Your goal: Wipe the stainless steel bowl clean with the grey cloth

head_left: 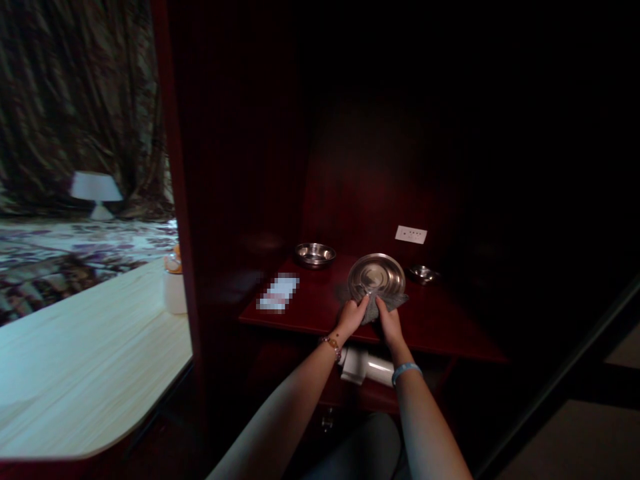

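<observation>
A shiny round metal bowl [377,270] is tilted up over the dark red desk, its inside facing me. My left hand [354,316] grips its near rim from the left, thumb on top. From the right, my right hand [391,321] pinches the same rim through a grey cloth [396,303]. The cloth bunches between both thumbs and covers the bowl's near edge. Most of my fingers are hidden beneath the bowl and cloth.
Another metal bowl [315,255] stands at the back left of the desk [435,327], a smaller one [424,274] at the back right. A blurred-out white item [279,293] lies left. Below is a white roll [377,369]. A partition [177,200] separates a pale table [90,360].
</observation>
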The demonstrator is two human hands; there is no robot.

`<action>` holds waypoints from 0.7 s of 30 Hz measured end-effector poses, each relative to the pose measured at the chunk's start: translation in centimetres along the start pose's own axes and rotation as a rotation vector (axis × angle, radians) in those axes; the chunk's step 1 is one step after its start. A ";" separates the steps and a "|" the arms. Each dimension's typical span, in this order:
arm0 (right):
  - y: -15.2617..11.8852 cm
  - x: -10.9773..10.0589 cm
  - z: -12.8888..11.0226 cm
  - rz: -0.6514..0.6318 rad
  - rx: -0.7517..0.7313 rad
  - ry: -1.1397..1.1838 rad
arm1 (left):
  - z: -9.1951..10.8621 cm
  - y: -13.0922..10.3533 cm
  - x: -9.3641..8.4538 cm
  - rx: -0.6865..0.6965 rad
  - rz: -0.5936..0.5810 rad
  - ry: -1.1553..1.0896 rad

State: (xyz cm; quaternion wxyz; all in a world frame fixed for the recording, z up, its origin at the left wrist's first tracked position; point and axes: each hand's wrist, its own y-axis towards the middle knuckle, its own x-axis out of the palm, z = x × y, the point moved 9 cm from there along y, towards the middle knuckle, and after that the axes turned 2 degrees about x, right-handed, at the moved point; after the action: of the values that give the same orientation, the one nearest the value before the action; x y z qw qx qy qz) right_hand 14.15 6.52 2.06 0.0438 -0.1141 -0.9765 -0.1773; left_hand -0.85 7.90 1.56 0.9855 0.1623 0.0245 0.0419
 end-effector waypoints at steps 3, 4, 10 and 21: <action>0.0 0.1 -0.1 -0.007 -0.009 -0.001 | -0.1 0.2 0.2 0.006 -0.019 -0.004; -0.1 0.2 0.0 -0.011 -0.002 -0.003 | 0.0 0.3 0.3 0.021 -0.023 -0.025; -0.1 0.5 0.6 -0.035 0.054 -0.013 | 0.0 0.6 -0.5 0.026 0.050 -0.093; 0.7 0.2 1.3 -0.010 0.015 -0.050 | -0.1 0.6 -2.5 0.074 0.224 -0.100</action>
State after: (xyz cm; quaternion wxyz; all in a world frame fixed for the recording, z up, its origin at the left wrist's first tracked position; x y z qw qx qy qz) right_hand 14.07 7.66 1.07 0.0191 -0.1133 -0.9792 -0.1673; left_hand -3.38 8.24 1.76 0.9680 0.2023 -0.0413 0.1429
